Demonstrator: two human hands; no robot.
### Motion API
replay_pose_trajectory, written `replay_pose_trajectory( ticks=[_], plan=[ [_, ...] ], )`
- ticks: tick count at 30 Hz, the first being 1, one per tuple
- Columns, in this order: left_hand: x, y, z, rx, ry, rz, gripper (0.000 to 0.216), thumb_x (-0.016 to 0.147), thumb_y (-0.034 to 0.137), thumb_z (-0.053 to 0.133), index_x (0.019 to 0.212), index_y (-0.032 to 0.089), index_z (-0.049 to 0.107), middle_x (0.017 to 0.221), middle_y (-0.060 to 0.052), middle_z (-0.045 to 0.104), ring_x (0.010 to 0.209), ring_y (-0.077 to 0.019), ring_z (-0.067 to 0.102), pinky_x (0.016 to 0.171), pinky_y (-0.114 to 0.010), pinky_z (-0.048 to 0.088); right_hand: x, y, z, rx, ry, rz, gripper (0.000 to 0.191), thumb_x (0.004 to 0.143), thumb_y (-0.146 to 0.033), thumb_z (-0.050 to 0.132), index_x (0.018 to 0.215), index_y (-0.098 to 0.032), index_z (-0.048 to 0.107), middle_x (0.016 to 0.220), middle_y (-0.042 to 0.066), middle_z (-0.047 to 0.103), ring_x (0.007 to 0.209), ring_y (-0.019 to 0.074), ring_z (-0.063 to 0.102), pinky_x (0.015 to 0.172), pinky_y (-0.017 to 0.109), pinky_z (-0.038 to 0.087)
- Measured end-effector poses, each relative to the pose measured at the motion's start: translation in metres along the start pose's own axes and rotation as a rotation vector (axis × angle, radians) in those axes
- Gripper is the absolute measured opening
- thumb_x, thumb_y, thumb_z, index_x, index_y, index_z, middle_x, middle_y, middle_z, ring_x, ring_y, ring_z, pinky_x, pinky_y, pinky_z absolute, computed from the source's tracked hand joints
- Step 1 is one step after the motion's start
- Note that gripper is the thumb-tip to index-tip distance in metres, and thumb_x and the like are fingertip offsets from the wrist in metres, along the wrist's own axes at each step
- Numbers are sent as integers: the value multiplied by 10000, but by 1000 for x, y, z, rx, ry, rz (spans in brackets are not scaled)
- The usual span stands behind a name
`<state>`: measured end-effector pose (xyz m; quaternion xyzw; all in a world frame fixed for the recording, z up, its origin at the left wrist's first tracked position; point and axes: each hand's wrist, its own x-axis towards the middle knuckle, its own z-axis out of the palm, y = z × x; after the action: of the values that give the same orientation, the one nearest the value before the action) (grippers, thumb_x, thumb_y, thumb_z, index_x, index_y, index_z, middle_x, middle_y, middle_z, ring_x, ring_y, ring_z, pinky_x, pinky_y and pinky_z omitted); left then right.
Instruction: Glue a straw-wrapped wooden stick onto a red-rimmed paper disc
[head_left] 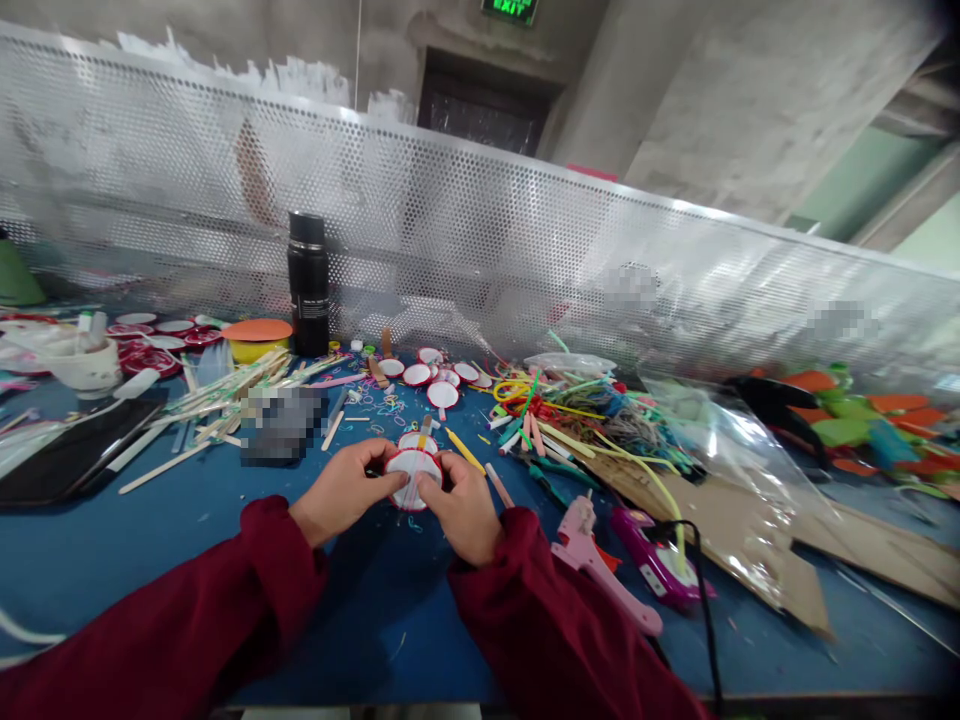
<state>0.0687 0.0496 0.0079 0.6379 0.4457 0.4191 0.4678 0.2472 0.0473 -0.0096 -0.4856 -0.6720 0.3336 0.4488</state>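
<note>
Between my hands is a small round white disc with a red rim (413,478), held just above the blue table. My left hand (352,488) grips its left edge, thumb resting on the white face. On the right edge, my right hand (466,500) holds it the same way, the two thumbs close together. Another white disc (417,441) shows just behind it, with a yellowish strip across it; I cannot tell whether the two are joined. A yellow pencil-like stick (465,450) lies beside my right hand. Several similar white discs (442,394) lie farther back.
A black bottle (309,290) stands against the perforated metal screen (465,240). Wooden sticks (225,395) and a dark phone-like slab (75,450) lie left. Right are tangled coloured cords (615,420), a pink glue gun (600,565), a purple power strip (660,565) with a black cable, and cardboard (735,520).
</note>
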Motion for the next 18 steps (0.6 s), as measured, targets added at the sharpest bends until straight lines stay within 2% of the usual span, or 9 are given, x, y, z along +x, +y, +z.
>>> replay_pose_trajectory(
  ticks=[5, 9, 18],
  plan=[
    [-1, 1, -2, 94, -29, -4, 285, 768, 433, 641, 814, 158, 695, 804, -22, 701, 781, -199, 612, 722, -289, 460, 0, -4, -1, 9, 7, 5, 196, 800, -349, 589, 858, -185, 678, 772, 9, 683, 674, 142, 570, 666, 254, 498],
    [-1, 1, -1, 80, -52, -7, 247, 765, 400, 637, 773, 162, 704, 823, -26, 730, 812, -218, 636, 747, -293, 474, -1, -7, -1, 8, 5, 4, 192, 796, -341, 595, 856, -179, 680, 765, 13, 678, 662, 144, 557, 652, 262, 495],
    [-1, 1, -5, 95, -94, -5, 190, 744, 318, 643, 796, 155, 725, 815, -16, 733, 766, -196, 635, 747, -277, 485, -1, -4, 0, -18, 4, -2, 186, 802, -326, 589, 875, -185, 686, 778, 11, 686, 689, 149, 574, 665, 256, 493]
  ],
)
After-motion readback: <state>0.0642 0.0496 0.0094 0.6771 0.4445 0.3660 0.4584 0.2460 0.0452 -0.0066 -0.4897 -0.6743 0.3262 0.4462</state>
